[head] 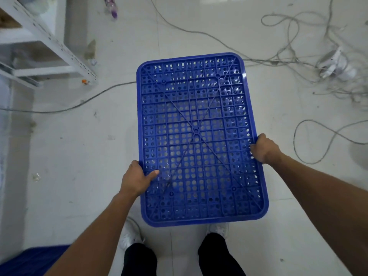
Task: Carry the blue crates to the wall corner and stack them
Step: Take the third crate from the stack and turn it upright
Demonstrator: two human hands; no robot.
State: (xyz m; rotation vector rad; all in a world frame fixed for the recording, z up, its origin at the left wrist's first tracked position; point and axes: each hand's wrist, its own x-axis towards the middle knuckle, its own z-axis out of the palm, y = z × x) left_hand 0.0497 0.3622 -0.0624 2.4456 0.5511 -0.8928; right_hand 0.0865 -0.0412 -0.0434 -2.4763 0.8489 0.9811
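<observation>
A blue perforated crate hangs in front of me above the floor, its ribbed, hole-dotted face turned up toward the camera. My left hand grips its left rim, thumb lying over the mesh. My right hand grips the right rim a little further from me. A second blue object, blurred, shows at the bottom left corner behind my left forearm.
A white slotted metal shelf frame stands at the upper left. Grey cables tangle across the tiled floor at the right, with a white device among them. One cable runs left. A plastic bottle lies at top.
</observation>
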